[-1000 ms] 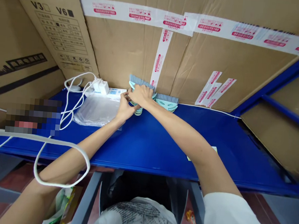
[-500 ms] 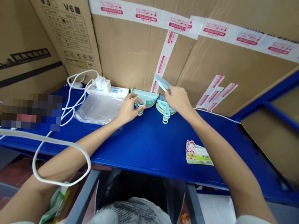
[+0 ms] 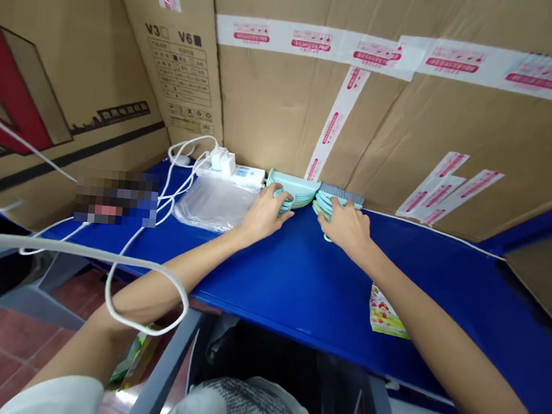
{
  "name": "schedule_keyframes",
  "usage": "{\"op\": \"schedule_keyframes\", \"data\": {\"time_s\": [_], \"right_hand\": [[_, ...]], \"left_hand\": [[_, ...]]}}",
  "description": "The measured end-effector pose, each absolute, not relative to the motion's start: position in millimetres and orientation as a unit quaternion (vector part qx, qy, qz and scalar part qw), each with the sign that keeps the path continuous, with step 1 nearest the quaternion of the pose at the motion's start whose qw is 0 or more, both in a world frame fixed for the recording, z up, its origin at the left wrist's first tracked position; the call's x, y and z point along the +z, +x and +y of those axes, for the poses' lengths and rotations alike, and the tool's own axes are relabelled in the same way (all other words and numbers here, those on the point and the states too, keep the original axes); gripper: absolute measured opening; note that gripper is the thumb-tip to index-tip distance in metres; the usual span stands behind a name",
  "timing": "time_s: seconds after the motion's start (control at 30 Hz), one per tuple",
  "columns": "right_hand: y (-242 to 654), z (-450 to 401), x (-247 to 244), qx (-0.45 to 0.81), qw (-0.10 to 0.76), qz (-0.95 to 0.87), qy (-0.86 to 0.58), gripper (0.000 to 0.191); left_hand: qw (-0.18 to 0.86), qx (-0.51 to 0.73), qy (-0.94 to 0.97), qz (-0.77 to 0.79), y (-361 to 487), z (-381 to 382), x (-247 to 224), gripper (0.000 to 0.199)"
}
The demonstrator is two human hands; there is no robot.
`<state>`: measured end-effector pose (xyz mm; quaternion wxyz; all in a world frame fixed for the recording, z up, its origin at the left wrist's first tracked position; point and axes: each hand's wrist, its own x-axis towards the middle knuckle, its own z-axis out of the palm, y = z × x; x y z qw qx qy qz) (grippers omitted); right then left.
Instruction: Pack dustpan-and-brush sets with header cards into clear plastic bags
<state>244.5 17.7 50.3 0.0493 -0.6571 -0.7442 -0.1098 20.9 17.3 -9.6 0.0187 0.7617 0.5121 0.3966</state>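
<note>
At the back of the blue table, a stack of small light-blue and pale-green dustpans (image 3: pixel 301 188) leans by the cardboard wall. My left hand (image 3: pixel 263 215) curls its thumb and fingers round the handle end of this stack. Immediately right of it lies a pile of small matching hand brushes (image 3: pixel 323 205), grey bristles toward the wall. My right hand (image 3: pixel 349 225) is closed over the top brush of the pile, covering most of the handles. A small ring end shows below its fingers.
Left of the dustpans lie clear plastic bags (image 3: pixel 218 203), a white power strip (image 3: pixel 252 176) with plugs, and tangled white cables (image 3: pixel 165 197). A colourful packet (image 3: pixel 385 313) sits near the right forearm. A white cable loop (image 3: pixel 185 305) hangs over the left forearm. Taped cardboard (image 3: pixel 275 104) closes off the back.
My right hand has come down from beside the cardboard, bringing a light-blue brush onto the brush pile. The left hand stays at the dustpans. The view has swung to the left.
</note>
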Motion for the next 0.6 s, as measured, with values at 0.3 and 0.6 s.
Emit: {"op": "schedule_keyframes", "data": {"time_s": [0.3,0.6], "right_hand": [[251,1,29,-0.107,0.038,-0.791,-0.602,0.057],[397,-82,79,0.094,-0.013,-0.901,-0.422,0.088]], "left_hand": [[0.02,0.365,0.76,0.537,19,13,-8,0.043],[-0.039,0.425,0.755,0.498,20,4,-3,0.038]]}}
